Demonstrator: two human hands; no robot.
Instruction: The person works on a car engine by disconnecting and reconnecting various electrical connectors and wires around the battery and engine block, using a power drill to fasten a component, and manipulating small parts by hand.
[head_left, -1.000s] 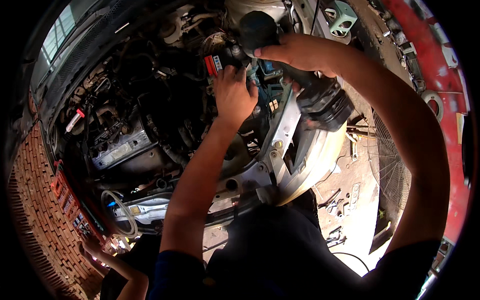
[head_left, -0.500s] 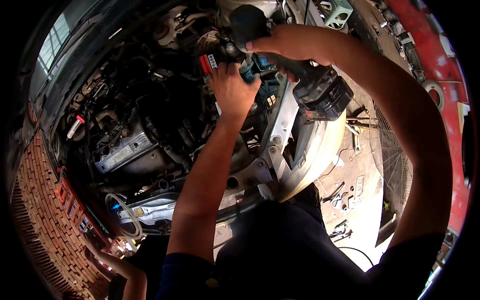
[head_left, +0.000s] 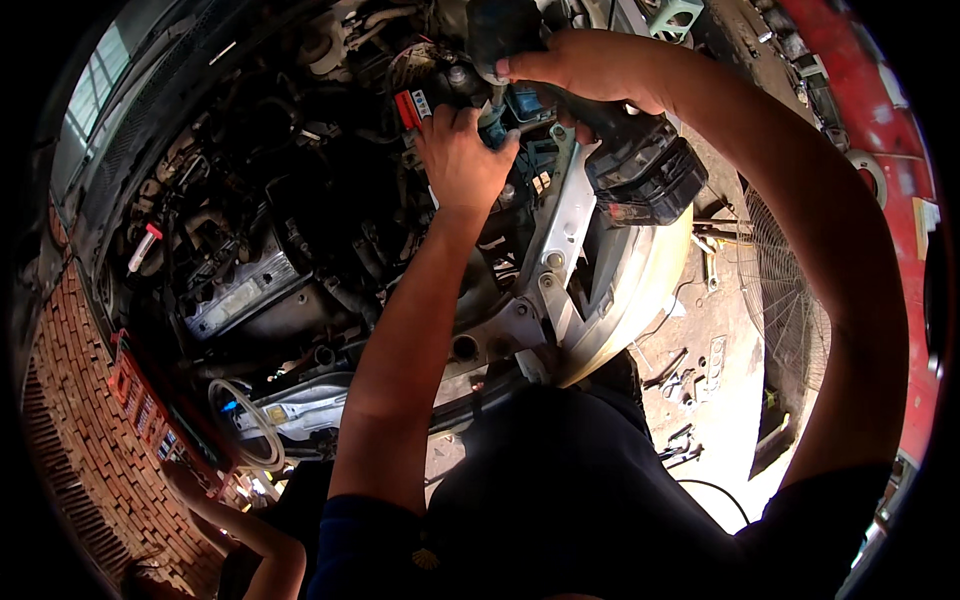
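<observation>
My right hand (head_left: 590,75) is wrapped round the grip of a black cordless impact wrench (head_left: 640,165), whose thick battery pack hangs at the near right. Its dark motor housing (head_left: 503,35) is at the far end, and the nose points down at the blue-green parts (head_left: 525,100) in the corner of the engine bay. To its left, my left hand (head_left: 462,165) lies palm down on parts beside a box with a red label (head_left: 411,108). The thumb stands apart from the fingers, and the fingertips are partly hidden.
Round my hands lies an open engine bay with a silver engine cover (head_left: 245,297), a red-capped tube (head_left: 145,247) and a pale headlamp (head_left: 635,300). Tools (head_left: 680,385) and a wire fan guard (head_left: 785,290) are on the right. Another person's arm (head_left: 240,525) shows lower left, near a red tool case (head_left: 150,415).
The view has shifted slightly, and the impact wrench sits a little higher in it. Both hands keep nearly the same places and hold. The other person's arm has moved slightly lower.
</observation>
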